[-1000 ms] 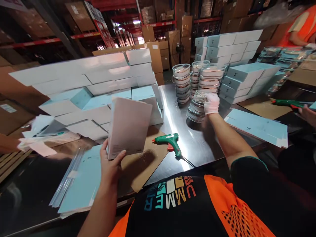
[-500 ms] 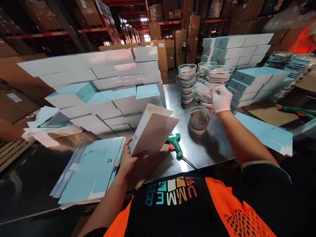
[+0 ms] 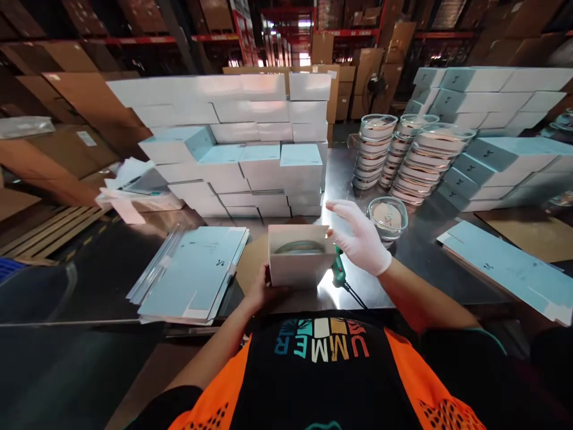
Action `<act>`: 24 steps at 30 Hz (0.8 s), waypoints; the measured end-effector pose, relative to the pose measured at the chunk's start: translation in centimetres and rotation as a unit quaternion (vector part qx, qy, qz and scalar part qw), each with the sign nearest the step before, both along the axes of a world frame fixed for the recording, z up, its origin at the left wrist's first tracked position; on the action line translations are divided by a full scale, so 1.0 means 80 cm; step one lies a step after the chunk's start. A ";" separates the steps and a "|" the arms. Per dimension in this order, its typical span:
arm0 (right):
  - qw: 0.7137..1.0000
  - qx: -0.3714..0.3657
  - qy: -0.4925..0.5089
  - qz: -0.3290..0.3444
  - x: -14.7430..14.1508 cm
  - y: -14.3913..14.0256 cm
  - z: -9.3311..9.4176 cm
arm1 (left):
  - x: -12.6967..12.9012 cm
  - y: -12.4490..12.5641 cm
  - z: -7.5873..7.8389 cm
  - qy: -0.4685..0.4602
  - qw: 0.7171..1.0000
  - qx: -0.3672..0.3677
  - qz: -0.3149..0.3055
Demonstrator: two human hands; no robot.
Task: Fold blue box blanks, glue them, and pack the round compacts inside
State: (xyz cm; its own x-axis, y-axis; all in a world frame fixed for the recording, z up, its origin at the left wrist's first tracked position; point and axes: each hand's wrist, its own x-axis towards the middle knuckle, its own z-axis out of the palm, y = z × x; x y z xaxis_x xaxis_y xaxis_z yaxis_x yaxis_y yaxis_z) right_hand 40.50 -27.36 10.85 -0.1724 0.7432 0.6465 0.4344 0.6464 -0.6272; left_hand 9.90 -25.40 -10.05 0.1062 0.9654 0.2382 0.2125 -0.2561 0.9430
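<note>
My left hand (image 3: 263, 291) grips the near bottom edge of an open white carton (image 3: 298, 270), held just above the steel table (image 3: 416, 257). A clear glass bowl (image 3: 299, 246) lies inside the carton's open top. My right hand (image 3: 363, 239), in a white glove, hovers at the carton's right side with its fingers spread and nothing in them. A green glue gun (image 3: 339, 275) lies on the table, mostly hidden under that hand.
One lidded glass bowl (image 3: 387, 217) stands alone right of my gloved hand. Stacks of bowls (image 3: 405, 156) rise behind it. Closed blue-and-white boxes are piled at centre-left (image 3: 242, 149) and far right (image 3: 496, 113). Flat blue box blanks lie left (image 3: 197, 272) and right (image 3: 505, 263).
My right hand lifted a glass bowl off the stack and brought it left into the carton, then let go. My left hand turned the carton open side up in front of me.
</note>
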 end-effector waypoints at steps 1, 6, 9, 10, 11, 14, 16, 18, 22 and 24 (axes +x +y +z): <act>0.999 -0.016 0.038 -0.005 -0.003 0.000 -0.022 | -0.002 -0.002 -0.006 0.005 1.000 0.014 0.007; 0.993 -0.087 0.074 0.015 -0.026 -0.018 -0.127 | -0.008 -0.010 -0.010 0.010 0.998 0.057 0.015; 0.992 -0.089 0.085 0.040 -0.051 -0.020 -0.154 | -0.010 -0.010 0.008 0.037 0.989 0.132 0.046; 0.989 -0.097 0.103 0.053 -0.059 -0.017 -0.155 | -0.009 -0.009 0.015 0.045 0.985 0.159 0.049; 0.984 -0.110 0.128 0.064 -0.067 -0.013 -0.154 | -0.008 -0.007 0.022 0.050 0.981 0.181 0.047; 0.964 -0.168 0.202 0.038 -0.088 0.005 -0.147 | 0.000 0.000 0.035 0.021 0.974 0.214 0.068; 0.956 -0.172 0.235 -0.038 -0.099 0.017 -0.144 | 0.004 0.002 0.037 -0.023 0.967 0.229 0.107; 0.951 -0.156 0.251 -0.090 -0.103 0.026 -0.143 | 0.004 0.001 0.036 -0.019 0.967 0.234 0.100; 0.968 -0.133 0.188 -0.101 -0.071 0.035 -0.136 | -0.014 -0.002 0.040 0.061 0.969 0.226 0.074; 0.971 -0.176 0.041 -0.154 -0.041 0.034 -0.130 | -0.027 0.000 0.043 0.053 0.960 0.244 0.128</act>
